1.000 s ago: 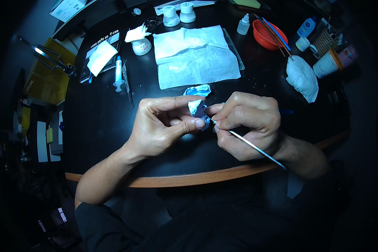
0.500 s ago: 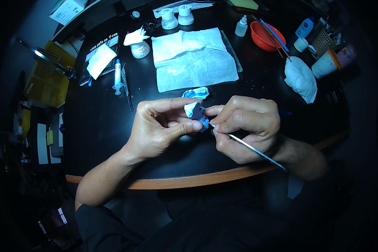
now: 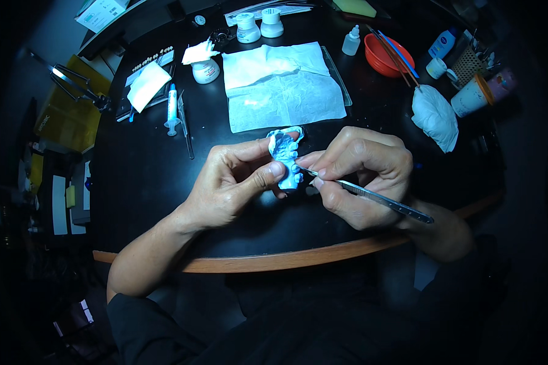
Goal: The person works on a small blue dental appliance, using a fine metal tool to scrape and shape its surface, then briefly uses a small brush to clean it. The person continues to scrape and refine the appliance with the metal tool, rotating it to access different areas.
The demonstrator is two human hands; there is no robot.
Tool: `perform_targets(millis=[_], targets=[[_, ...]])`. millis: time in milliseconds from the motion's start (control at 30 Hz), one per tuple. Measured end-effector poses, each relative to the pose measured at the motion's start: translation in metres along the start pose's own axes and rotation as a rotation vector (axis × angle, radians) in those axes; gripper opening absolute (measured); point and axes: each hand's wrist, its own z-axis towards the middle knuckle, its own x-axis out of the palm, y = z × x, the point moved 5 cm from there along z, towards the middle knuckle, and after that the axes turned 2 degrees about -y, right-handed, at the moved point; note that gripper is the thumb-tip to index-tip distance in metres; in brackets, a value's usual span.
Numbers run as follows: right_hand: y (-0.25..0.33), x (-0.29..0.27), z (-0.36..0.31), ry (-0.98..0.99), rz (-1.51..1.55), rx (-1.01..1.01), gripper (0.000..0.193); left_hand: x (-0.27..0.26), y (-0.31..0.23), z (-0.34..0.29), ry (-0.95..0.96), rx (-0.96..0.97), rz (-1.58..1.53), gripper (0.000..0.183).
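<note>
My left hand (image 3: 225, 176) is closed round a pale blue dental cast (image 3: 284, 171), thumb on its near face, with a row of tooth shapes along the right side. In my right hand (image 3: 362, 173) is a slim metal scalpel (image 3: 386, 201), pinched like a pen, its flat handle slanting down to the right. The scalpel's tip is at the teeth on the cast's right edge; whether it touches them I cannot tell. Just behind the cast a bright blue moulded piece (image 3: 296, 130) lies on the table, partly hidden by it.
White paper sheets (image 3: 286, 112) lie beyond my hands. To their left are a syringe (image 3: 172, 106), tweezers (image 3: 186, 131) and a white jar (image 3: 205, 71). On the right stand a red bowl (image 3: 377, 61), a wrapped white bundle (image 3: 433, 118) and a cup (image 3: 467, 97). A wooden edge (image 3: 256, 263) borders the black table.
The cast has been turned in my left hand, so its row of teeth now shows. My right hand has rolled slightly, and the flat side of the scalpel handle has come into sight.
</note>
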Motion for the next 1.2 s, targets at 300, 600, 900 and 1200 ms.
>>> perform_targets(millis=[300,600,900,1200], targets=[[-0.0011,0.0008,0.0015,0.053,0.003,0.026,0.013,-0.0019,0.0003,0.0005,0.023,-0.037,-0.016,0.034],[-0.0017,0.0026,0.0018,0.105,0.006,0.000,0.016,-0.0059,0.0031,0.0003,0.041,-0.027,0.099,0.038],[-0.0016,0.0040,0.0002,0.118,-0.049,-0.002,0.017,-0.0011,0.0011,0.0013,0.027,0.005,0.123,0.030],[-0.0010,0.0038,0.0004,0.115,-0.055,-0.002,0.017,-0.0038,0.0009,0.0002,0.029,-0.004,0.121,0.032]])
